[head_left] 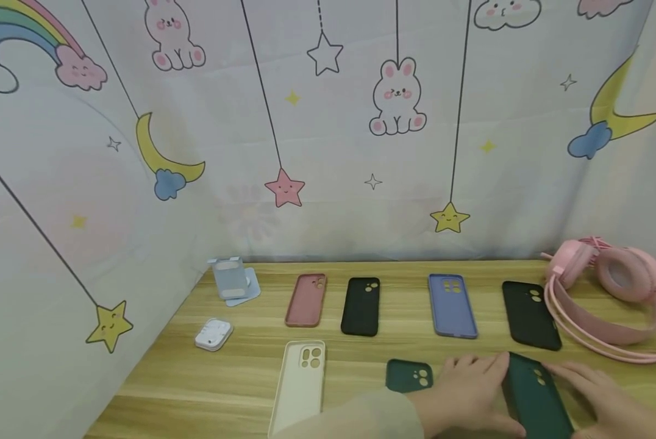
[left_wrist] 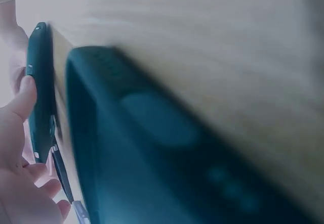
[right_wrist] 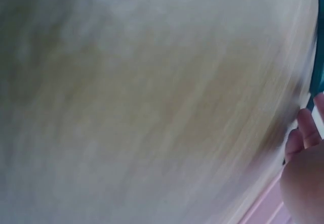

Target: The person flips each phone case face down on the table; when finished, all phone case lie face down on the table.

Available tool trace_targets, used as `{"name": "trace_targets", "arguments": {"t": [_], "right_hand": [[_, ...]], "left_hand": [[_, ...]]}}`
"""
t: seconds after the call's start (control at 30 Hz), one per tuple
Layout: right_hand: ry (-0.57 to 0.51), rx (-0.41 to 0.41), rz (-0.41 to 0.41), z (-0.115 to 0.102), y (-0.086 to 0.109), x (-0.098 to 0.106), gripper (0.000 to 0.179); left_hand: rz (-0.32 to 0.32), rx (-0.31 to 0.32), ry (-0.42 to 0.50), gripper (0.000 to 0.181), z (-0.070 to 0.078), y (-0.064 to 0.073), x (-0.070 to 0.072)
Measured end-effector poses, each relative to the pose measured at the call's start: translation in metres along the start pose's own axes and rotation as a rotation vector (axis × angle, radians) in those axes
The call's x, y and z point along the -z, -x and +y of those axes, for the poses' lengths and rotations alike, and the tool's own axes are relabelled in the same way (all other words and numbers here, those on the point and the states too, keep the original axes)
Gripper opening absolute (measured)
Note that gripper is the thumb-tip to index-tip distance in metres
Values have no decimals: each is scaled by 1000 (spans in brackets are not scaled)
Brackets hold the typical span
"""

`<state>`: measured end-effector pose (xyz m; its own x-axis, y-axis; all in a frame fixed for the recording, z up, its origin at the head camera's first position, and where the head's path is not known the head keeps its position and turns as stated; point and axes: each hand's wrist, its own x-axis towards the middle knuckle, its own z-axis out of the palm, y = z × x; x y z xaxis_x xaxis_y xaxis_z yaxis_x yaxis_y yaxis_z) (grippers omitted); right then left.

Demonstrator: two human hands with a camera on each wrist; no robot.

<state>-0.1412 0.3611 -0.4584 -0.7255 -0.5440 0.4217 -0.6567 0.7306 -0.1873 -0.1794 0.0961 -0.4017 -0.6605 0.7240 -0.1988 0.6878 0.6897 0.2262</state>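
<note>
A dark green phone case [head_left: 542, 399] lies between both hands at the table's front right. My left hand [head_left: 467, 390] holds its left edge; in the left wrist view, a thumb presses along the side of the green case [left_wrist: 39, 92]. On the opposite edge, my right hand [head_left: 608, 396] grips the case with fingers near the top and thumb lower down. Only the curled fingertips of the right hand [right_wrist: 306, 143] show in the right wrist view, beside a sliver of green. A second dark green case [head_left: 407, 373] sits just left, partly covered by my left forearm.
Along the back lie a pink case [head_left: 306, 300], a black case [head_left: 361, 306], a blue case [head_left: 453, 306] and another black case [head_left: 531, 316]. Pink headphones [head_left: 630, 274] stand at right. A cream case [head_left: 300, 384], white earphone box [head_left: 214, 334] and phone stand [head_left: 231, 280] are left.
</note>
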Motion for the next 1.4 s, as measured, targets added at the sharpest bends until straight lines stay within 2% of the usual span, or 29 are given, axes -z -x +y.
{"name": "trace_targets", "arguments": {"t": [0.1,0.2,0.3,0.33,0.4,0.47,0.63,0.7,0.83,0.93,1.07,1.2,1.4], "right_hand": [[-39,-7,-23,3,1,0,92],[-249,-42,-85,6,1,1,95],[-469,-134,-160,6,1,3,91],[-521,-175,-186,6,1,4,88],[-552,-231,-214,5,0,5,83],[-589,-236,-218,3,-1,6,79],[-877,-173,-274,-2,-11,12,81],[-958,-189,-315,-6,-15,15,83],[-967,-169,-330,-15,-22,20,84],[-981,-138,-322,-20,-25,20,84],[-930,-147,-298,-24,-26,18,82],[-924,-169,-300,-23,-26,17,77],[-852,-157,-274,-21,-24,16,80]], "left_hand": [[18,7,4,95,3,-1,2],[26,13,-9,95,7,-2,3],[23,15,-13,95,11,-3,4],[23,14,-14,95,12,-3,4],[26,16,-11,95,12,-3,4],[32,18,-6,95,13,-3,5],[88,7,37,95,14,-1,4],[121,0,54,96,15,0,4],[172,-3,66,96,17,2,4],[185,-4,88,98,17,3,4],[152,-7,161,99,16,3,6],[110,10,255,100,15,0,6],[118,62,344,101,18,-2,4]]}}
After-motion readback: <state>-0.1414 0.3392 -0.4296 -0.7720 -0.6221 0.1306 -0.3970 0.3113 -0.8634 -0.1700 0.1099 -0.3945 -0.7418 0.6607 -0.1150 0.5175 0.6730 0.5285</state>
